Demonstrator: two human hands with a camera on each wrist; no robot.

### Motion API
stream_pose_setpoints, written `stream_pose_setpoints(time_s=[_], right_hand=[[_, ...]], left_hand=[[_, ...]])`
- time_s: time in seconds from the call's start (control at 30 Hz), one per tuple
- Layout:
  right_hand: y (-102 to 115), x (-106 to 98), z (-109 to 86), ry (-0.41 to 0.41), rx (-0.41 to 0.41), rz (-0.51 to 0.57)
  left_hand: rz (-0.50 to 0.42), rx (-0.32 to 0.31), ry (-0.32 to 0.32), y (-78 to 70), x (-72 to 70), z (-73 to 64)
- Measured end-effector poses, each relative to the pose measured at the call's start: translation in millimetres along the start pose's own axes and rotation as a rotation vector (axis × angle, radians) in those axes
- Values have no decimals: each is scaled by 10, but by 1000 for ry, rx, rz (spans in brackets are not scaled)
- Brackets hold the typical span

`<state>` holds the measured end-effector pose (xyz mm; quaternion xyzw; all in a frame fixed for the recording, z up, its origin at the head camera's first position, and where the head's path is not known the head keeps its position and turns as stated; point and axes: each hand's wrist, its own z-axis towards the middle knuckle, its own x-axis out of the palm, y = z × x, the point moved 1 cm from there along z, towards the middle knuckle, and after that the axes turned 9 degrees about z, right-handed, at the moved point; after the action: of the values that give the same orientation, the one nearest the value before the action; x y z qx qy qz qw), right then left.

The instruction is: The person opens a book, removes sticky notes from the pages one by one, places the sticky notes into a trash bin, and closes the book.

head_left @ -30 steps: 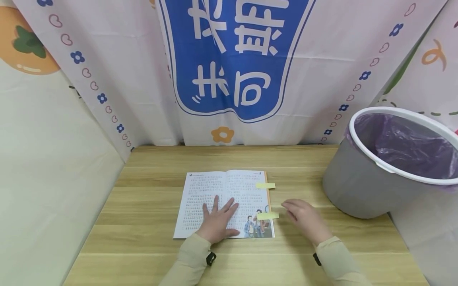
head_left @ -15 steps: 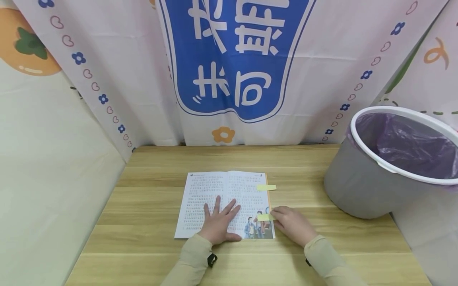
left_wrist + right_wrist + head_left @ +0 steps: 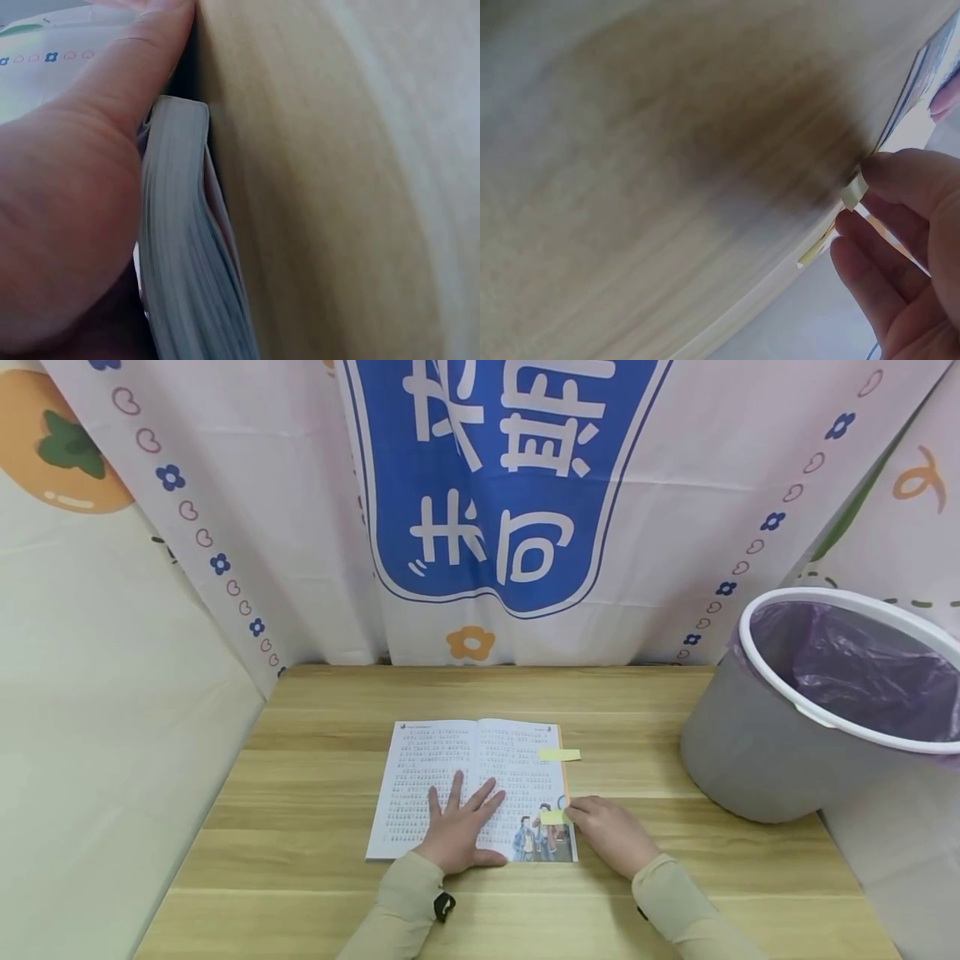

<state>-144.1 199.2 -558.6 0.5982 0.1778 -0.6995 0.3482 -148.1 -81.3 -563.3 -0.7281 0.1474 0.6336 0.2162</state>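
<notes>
An open book [image 3: 431,760] with printed text lies on the wooden table, a picture of people at its lower right corner. My left hand [image 3: 453,835] rests on it with fingers spread, across the middle of the pages. In the left wrist view the thick page edges [image 3: 180,225] show beside the thumb. Two pale yellow sticky notes stick out past the right page: an upper sticky note [image 3: 560,755] and a lower sticky note [image 3: 553,817]. My right hand [image 3: 611,833] pinches the lower one's outer end between thumb and fingers, as the right wrist view shows.
A grey trash bin [image 3: 750,752] with a white rim and purple liner stands at the right of the wooden table [image 3: 300,827]. A printed curtain [image 3: 322,527] hangs behind the table's back edge. Black bands [image 3: 444,907] sit at the wrists.
My right hand has moved left from beside the book to the lower sticky note and taken hold of its end. The left hand stays on the pages.
</notes>
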Motion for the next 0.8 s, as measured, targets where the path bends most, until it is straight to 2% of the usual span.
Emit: stream_pose_setpoints(time_s=[0.3,0.8], right_hand=[[-4,18,-12,-2,15,-19],[-14,47,20,-2,-6,-65]], left_hand=[[-8,-9,6,1,21,5],[-5,-20,14,7,46,17]])
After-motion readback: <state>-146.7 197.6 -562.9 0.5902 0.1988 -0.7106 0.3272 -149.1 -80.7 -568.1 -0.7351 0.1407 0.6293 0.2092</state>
